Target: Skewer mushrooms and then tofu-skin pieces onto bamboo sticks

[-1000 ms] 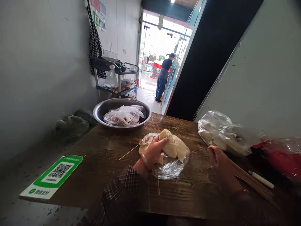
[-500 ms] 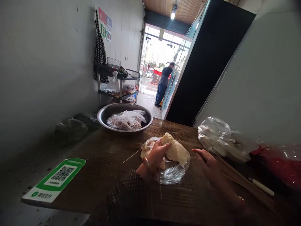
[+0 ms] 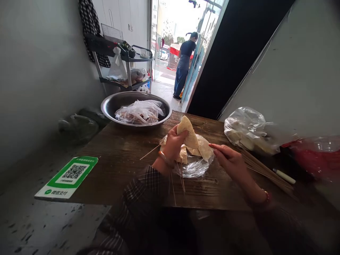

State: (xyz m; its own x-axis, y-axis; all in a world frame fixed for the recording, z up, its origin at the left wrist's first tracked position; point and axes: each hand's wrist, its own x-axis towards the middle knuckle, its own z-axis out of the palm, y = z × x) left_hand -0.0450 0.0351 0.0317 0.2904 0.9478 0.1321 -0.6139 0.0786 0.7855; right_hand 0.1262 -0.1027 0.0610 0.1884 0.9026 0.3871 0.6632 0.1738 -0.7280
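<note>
My left hand (image 3: 174, 143) is closed around a pale yellow, folded sheet of food that looks like tofu skin (image 3: 188, 132), raised above the table. Beneath it, more pale pieces (image 3: 203, 147) lie on a clear plastic bag (image 3: 196, 169). Thin wooden skewers (image 3: 181, 179) stick out toward me below my left wrist, and another skewer (image 3: 149, 152) points left. To the right of the bag, my right hand (image 3: 230, 159) has thumb and forefinger drawn together; whatever is between them is too small to make out. A bundle of skewers (image 3: 261, 168) lies beyond that hand.
A metal basin (image 3: 106, 109) with a filled plastic bag (image 3: 140, 111) stands at the back left. Along the right are a clear bag (image 3: 245, 124), a red bag (image 3: 313, 156) and a pale-handled tool (image 3: 284, 176). A QR-code sign (image 3: 67, 177) lies front left. A person (image 3: 183, 67) stands by the door.
The view has tilted down. My left hand has lifted the pale sheet, showing more pieces and skewers below. My right hand has come closer to the bag, its fingers now pinched.
</note>
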